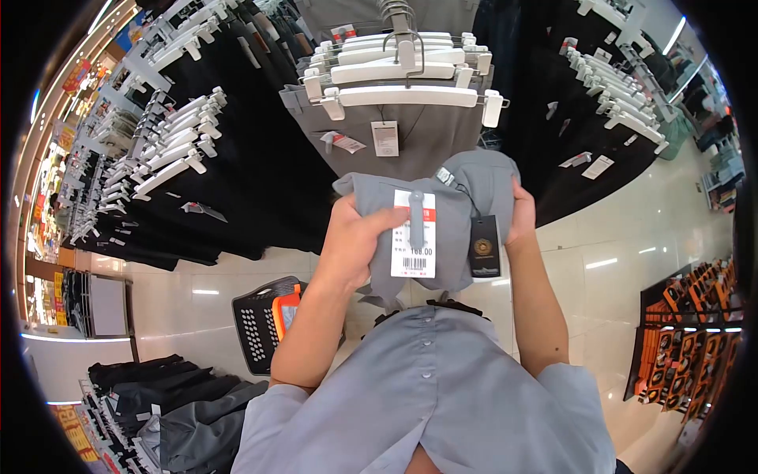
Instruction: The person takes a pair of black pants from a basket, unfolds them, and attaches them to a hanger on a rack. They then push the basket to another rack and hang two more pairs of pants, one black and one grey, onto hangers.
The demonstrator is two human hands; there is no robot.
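Observation:
A folded grey garment (pixel 452 207) is held up in front of my chest. My left hand (pixel 357 237) grips its left side, with the thumb lying across a white price tag (pixel 413 265). A grey security tag (pixel 417 217) sits over that price tag. My right hand (pixel 522 212) holds the garment's right edge, its fingers mostly hidden behind the cloth. From the garment hangs a black tag (pixel 484 246) with a round gold emblem. Just beyond, grey trousers (pixel 426 130) hang from white clip hangers (pixel 403 96).
Dark trousers (pixel 268 170) hang on racks at left and right. A black basket (pixel 254 328) with an orange part stands on the tiled floor (pixel 197 304). Dark clothes (pixel 185 403) hang at lower left, and orange packaged goods (pixel 683 347) fill a rack at right.

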